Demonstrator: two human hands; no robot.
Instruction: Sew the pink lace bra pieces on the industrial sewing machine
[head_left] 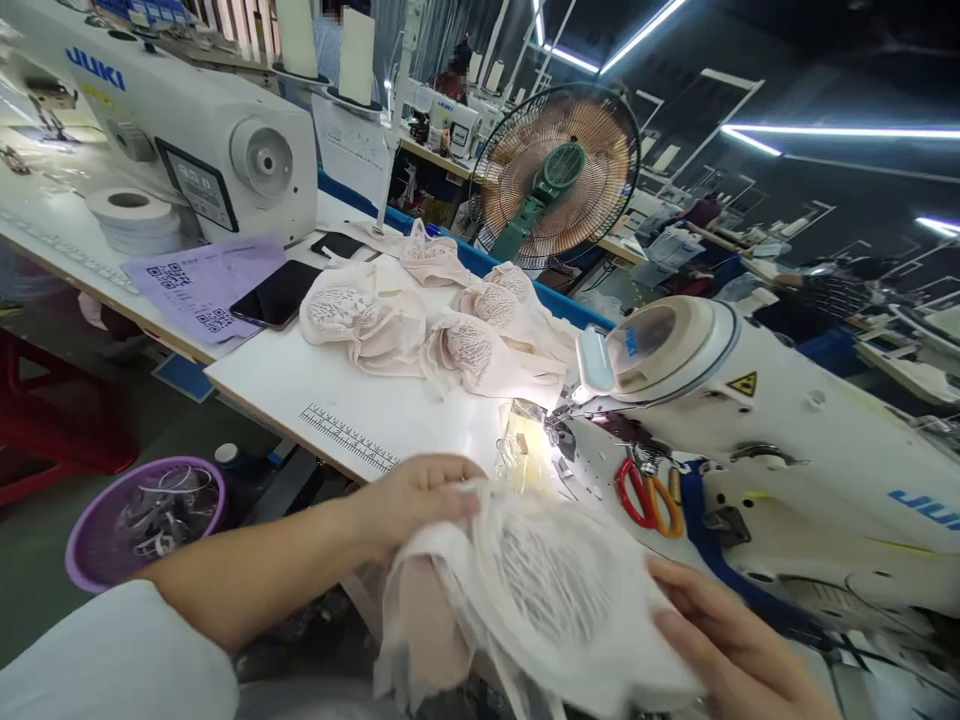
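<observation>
A pale lace bra (555,590) is stretched between my two hands in front of the table edge, blurred by motion. My left hand (420,500) pinches its upper left part, thumb and fingers closed on the fabric. At its right end, my right hand (727,630) grips the edge, with some fingers hidden behind the cloth. Straps and a loose panel hang below my left hand. Just beyond lies the lit needle area of a JUKI sewing machine (660,350). Several more pale lace bras (480,350) lie heaped on the white table (285,380).
Red-handled scissors (636,492) and an orange-handled pair (666,505) lie beside the machine. A phone (276,294) rests on a printed sheet (202,285) at the left. Behind stand a fan (559,170) and another sewing machine (180,120). A purple basket (146,520) is on the floor.
</observation>
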